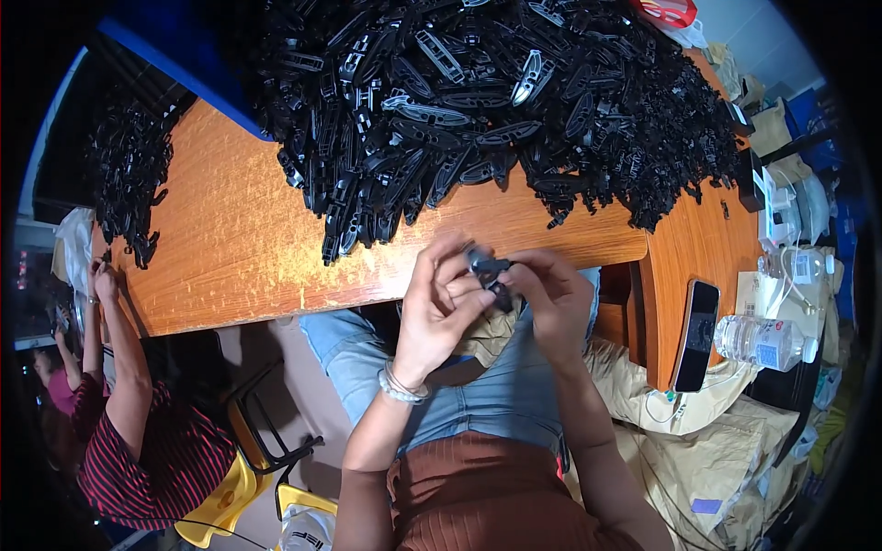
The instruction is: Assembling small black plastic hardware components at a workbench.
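Observation:
Just off the table's front edge, above my lap, both my hands hold black plastic parts (pixel 492 268); motion blurs their exact shape. My left hand (pixel 435 308) has its fingers curled around one side of them. From the other side my right hand (pixel 557 298) pinches them between thumb and fingers. Beyond my hands a large heap of long black plastic pieces (pixel 441 115) spreads over the table, a few with shiny grey faces. A pile of much smaller black parts (pixel 657 138) adjoins it on the right.
The wooden table (pixel 220 230) ends before my lap. A phone (pixel 696 335) and clear bottles (pixel 767 342) lie at the right. Brown paper (pixel 698 450) covers the lower right. A person in a striped shirt (pixel 156 459) works at the left by another black pile (pixel 129 174). A blue panel (pixel 188 69) stands at the back left.

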A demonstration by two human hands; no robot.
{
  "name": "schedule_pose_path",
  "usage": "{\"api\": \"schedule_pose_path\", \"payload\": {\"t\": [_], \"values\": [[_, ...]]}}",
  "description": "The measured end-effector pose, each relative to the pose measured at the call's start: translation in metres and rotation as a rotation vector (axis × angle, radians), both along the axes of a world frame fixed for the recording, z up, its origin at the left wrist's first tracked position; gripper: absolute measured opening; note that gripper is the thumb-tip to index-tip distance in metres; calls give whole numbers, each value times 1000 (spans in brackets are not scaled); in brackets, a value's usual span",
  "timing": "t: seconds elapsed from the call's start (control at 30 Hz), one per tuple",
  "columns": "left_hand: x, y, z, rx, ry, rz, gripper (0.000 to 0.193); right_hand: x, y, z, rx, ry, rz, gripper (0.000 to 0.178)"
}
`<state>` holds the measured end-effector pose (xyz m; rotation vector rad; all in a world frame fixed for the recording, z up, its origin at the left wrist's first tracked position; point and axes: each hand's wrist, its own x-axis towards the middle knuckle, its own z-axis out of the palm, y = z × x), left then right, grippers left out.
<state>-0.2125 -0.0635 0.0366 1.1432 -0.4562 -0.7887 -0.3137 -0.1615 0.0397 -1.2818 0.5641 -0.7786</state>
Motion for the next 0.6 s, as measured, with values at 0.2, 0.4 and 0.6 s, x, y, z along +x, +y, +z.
{"api": "schedule_pose_path", "payload": {"t": [0.2, 0.4, 0.6], "values": [[9, 7, 3, 215, -124, -189, 29, -7, -7, -5, -325, 41, 40, 12], [6, 6, 9, 152, 58, -163, 23, -11, -2, -8, -526, 150, -7, 17], [10, 6, 6, 182, -120, -223, 18, -16, -2, -11, -278, 211, 117, 24]]}}
